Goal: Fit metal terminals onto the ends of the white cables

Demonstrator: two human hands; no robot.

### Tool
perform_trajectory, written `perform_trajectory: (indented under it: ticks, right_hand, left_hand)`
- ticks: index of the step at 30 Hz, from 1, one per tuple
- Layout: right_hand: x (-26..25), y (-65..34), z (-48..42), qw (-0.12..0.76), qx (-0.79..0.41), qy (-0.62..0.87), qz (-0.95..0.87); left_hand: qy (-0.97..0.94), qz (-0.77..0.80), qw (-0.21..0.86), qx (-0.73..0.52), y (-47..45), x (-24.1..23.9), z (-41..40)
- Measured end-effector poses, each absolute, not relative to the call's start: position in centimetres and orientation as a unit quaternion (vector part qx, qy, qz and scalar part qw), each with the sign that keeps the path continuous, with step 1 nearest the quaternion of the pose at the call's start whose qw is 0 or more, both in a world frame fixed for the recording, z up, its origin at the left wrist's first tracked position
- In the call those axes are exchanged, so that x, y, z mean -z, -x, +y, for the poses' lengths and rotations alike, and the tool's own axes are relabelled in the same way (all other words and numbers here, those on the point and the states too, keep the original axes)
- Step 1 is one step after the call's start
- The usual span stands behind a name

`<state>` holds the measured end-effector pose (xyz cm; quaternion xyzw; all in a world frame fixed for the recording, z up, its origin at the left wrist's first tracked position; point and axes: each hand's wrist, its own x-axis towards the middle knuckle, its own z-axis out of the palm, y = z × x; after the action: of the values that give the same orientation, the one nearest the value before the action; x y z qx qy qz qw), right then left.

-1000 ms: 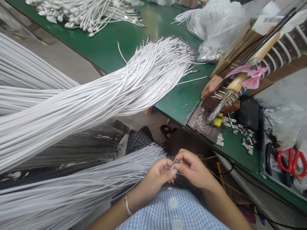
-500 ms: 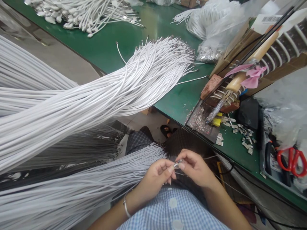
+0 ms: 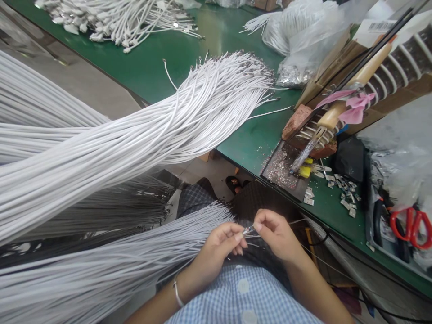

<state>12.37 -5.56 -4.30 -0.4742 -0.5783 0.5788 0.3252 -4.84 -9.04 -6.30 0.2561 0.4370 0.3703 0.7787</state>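
1. Your left hand [image 3: 222, 244] pinches the small cable end [image 3: 248, 231], apparently for steadiness.
2. Just across it, your right hand [image 3: 275, 233] pinches its tip.
3. Beyond that hand, the soldering iron [image 3: 329, 118] rests propped, likely keeping heat off the bench [image 3: 245, 148].

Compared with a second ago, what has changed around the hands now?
The right hand has drawn slightly to the right, away from the left hand, which keeps its pinch on the small cable end. Whether the right hand let go of anything is too small to tell. The white cable bundle, soldering iron and red-handled scissors stayed put.
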Motion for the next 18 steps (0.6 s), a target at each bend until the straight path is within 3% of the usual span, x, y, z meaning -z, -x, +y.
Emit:
perform_trajectory:
  ticks: [9, 18]
  right_hand:
    - [4.04, -12.39, -5.69, 0.294, -0.586, 0.430, -0.622]
    - [4.75, -11.99, -6.03, 0.294, -0.613, 0.480, -0.555]
  left_hand:
    - [-0.173, 0.424, 0.801, -0.386, 4.73, 5.94, -8.68]
    - [-0.347, 0.459, 0.728, -0.373, 4.91, 5.70, -9.29]
